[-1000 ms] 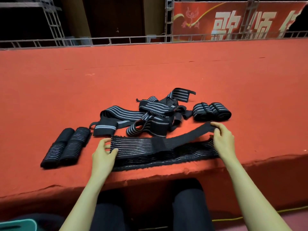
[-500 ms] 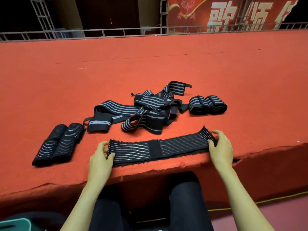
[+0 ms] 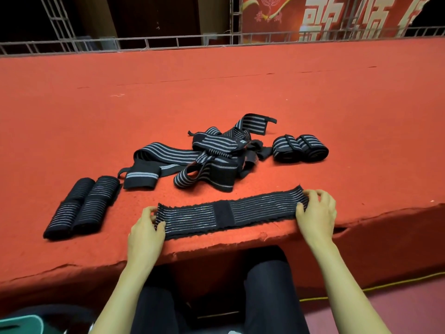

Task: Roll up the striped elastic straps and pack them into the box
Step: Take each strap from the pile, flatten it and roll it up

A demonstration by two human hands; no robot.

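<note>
A black strap with thin pale stripes [image 3: 231, 213] lies flat and stretched along the front edge of the red stage [image 3: 216, 92]. My left hand [image 3: 145, 231] pinches its left end, thumb on top. My right hand [image 3: 316, 212] grips its right end with curled fingers. Behind it sits a tangled pile of loose striped straps [image 3: 204, 155]. Two rolled straps [image 3: 81, 206] lie side by side at the left. Another two rolled straps [image 3: 299, 148] lie at the right of the pile. No box is in view.
The red carpeted stage drops off at its frayed front edge [image 3: 216, 247], just under the strap. My dark-trousered knees [image 3: 216, 297] are below it. A teal object [image 3: 19, 324] shows at the bottom left. Metal truss railing [image 3: 144, 42] runs along the far edge.
The strap, folded double and partly lifted a second ago, now lies as one flat layer. My right hand has brought its end down to the carpet; my left hand still holds the other end.
</note>
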